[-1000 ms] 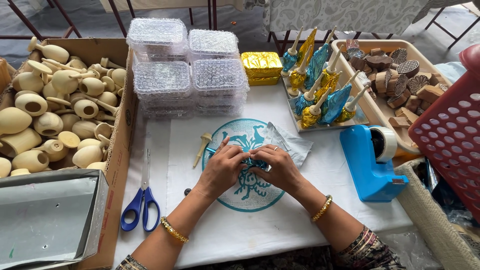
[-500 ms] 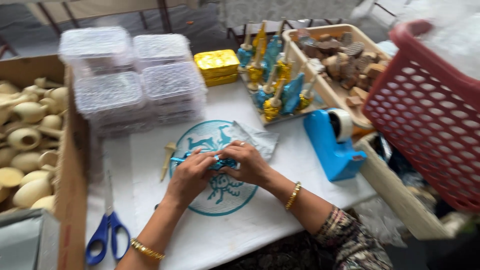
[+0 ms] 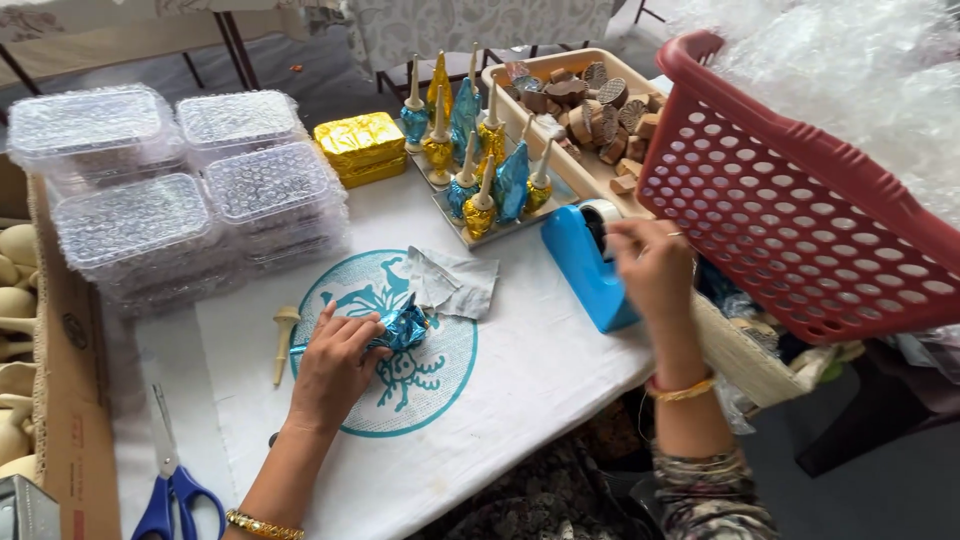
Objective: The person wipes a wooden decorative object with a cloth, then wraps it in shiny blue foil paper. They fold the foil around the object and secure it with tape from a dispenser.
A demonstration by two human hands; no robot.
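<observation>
My left hand [image 3: 335, 365] presses down on a small item wrapped in shiny blue foil [image 3: 405, 327], lying on a white cloth with a teal round print [image 3: 440, 385]. My right hand [image 3: 652, 265] has its fingers pinched at the tape roll on a blue tape dispenser [image 3: 588, 268]. A loose wooden stick piece [image 3: 284, 340] lies left of my left hand. A crumpled silver foil sheet [image 3: 452, 283] lies just beyond the blue item.
Clear lidded plastic boxes [image 3: 180, 195] are stacked at the back left. A tray of gold and blue foil-wrapped items [image 3: 480, 160], a gold foil block [image 3: 360, 147], a red basket [image 3: 800, 200], blue scissors [image 3: 175, 485] and a cardboard box of cream pieces [image 3: 20, 330] surround the cloth.
My right hand left the blue foil item and went right to the tape dispenser. My left hand stays on the item. The view has swung to the right.
</observation>
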